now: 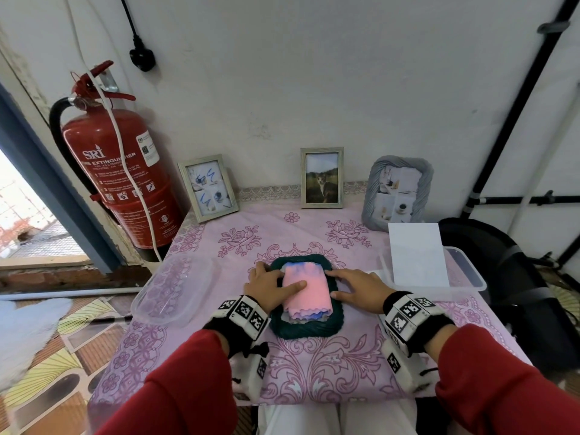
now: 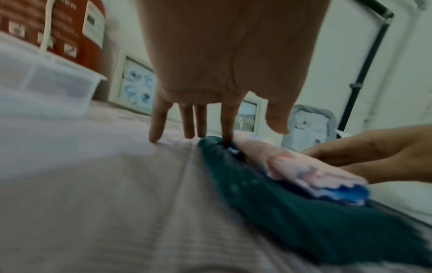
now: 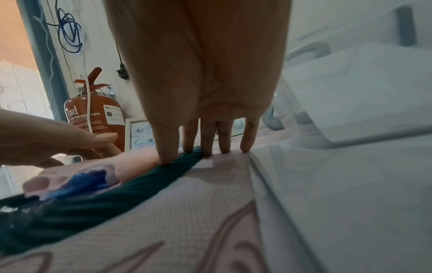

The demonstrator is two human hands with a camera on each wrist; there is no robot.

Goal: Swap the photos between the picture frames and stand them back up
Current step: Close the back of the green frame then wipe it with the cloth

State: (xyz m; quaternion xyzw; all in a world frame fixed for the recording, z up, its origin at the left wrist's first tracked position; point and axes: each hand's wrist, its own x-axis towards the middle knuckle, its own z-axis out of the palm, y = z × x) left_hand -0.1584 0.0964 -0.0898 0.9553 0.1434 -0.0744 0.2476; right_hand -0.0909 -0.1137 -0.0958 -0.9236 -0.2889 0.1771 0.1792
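Observation:
A dark green wavy-edged picture frame [image 1: 306,328] lies flat on the pink tablecloth in front of me, with a folded pink-and-blue cloth [image 1: 307,291] on its glass. My left hand [image 1: 270,285] rests straight-fingered on the frame's left edge, thumb on the cloth. My right hand [image 1: 357,287] lies flat against the right edge. Three frames stand at the wall: a pale one with blue scribbles [image 1: 207,187], one with a cat photo [image 1: 322,178], and a grey wavy one [image 1: 397,193]. The wrist views show fingertips of the left hand [image 2: 198,129] and right hand [image 3: 210,140] touching the green frame [image 2: 292,203] [image 3: 117,194].
A clear plastic lid [image 1: 172,290] lies at the table's left. A clear tub [image 1: 470,277] with a white sheet [image 1: 417,255] sits at the right. A red fire extinguisher [image 1: 125,177] stands by the left corner, and a black bag [image 1: 518,293] lies beyond the right edge.

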